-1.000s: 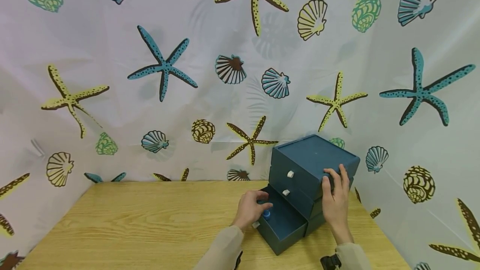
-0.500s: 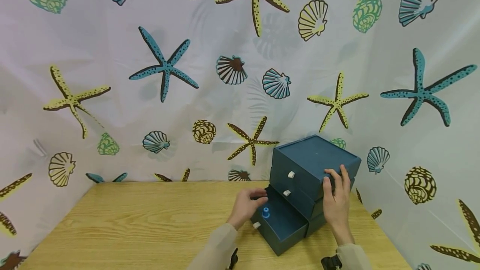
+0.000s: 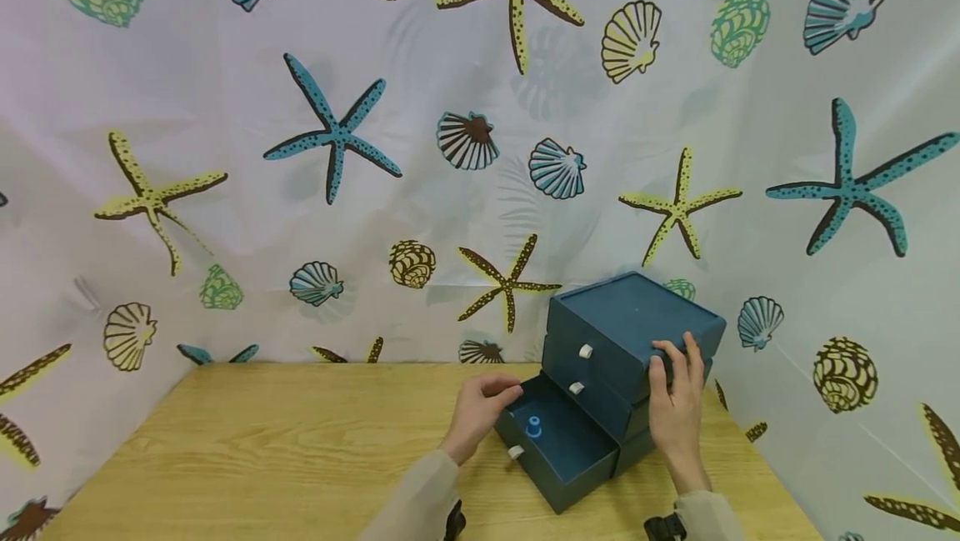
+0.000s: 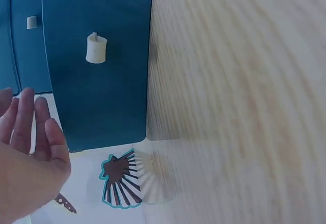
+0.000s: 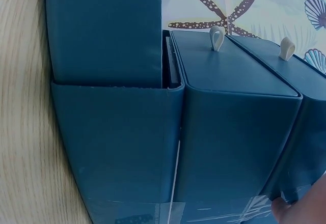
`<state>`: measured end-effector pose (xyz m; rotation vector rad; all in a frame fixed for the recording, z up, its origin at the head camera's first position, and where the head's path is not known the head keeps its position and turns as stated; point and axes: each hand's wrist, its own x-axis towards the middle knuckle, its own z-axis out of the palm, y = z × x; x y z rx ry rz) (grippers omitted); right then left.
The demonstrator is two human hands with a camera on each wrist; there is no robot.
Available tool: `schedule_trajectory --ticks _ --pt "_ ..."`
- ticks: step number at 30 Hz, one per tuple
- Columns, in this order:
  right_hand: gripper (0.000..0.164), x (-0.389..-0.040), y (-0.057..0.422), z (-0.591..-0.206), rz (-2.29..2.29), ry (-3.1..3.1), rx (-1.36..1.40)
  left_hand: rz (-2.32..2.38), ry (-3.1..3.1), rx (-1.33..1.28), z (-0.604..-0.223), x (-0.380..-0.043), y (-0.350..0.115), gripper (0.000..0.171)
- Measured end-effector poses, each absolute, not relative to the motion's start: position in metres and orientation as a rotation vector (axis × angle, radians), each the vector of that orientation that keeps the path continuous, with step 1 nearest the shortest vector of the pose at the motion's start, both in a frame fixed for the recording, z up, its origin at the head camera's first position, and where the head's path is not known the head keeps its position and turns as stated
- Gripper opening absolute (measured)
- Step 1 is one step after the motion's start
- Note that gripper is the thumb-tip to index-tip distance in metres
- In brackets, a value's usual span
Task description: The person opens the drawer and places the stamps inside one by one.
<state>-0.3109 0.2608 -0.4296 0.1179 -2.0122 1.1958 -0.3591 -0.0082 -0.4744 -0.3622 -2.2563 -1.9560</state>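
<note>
A dark blue drawer box (image 3: 637,312) stands on the right of the table, its bottom drawer (image 3: 581,445) pulled out. Inside that drawer, near its front left, a small bright-blue knob-shaped piece (image 3: 533,427) with a wider round base stands upright. My left hand (image 3: 480,412) hovers at the drawer's left side, fingers loosely bent, with nothing in them. The left wrist view shows this hand (image 4: 35,152) beside the drawer front and its white pull tab (image 4: 96,49). My right hand (image 3: 675,408) rests against the box's top right edge, fingertips on the top; its thumb (image 5: 293,211) touches the side.
Two upper drawers with white loop tabs (image 3: 585,351) are closed. The wooden table (image 3: 300,441) extends to the left. Behind and at the sides hangs a white curtain (image 3: 420,191) printed with starfish and shells.
My left hand has let go of the blue knob-shaped piece and drawn back up and left out of the drawer. The piece stays in the drawer. My right hand keeps its place on the box.
</note>
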Motion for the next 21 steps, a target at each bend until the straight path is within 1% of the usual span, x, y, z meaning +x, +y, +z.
schedule_trajectory --ticks 10,17,21 --pt "0.032 -0.31 0.262 -0.429 1.187 -2.013 0.117 -2.018 -2.4 -0.255 -0.482 -0.347 -0.021 0.024" --pt "0.032 -0.31 0.262 -0.429 1.185 -2.013 0.117 -2.114 -2.507 -0.29 -0.489 -0.339 -0.026 0.018" --pt "0.033 -0.31 0.262 -0.43 1.187 -2.023 0.115 -2.136 -2.568 -0.288 -0.494 -0.338 -0.027 0.018"
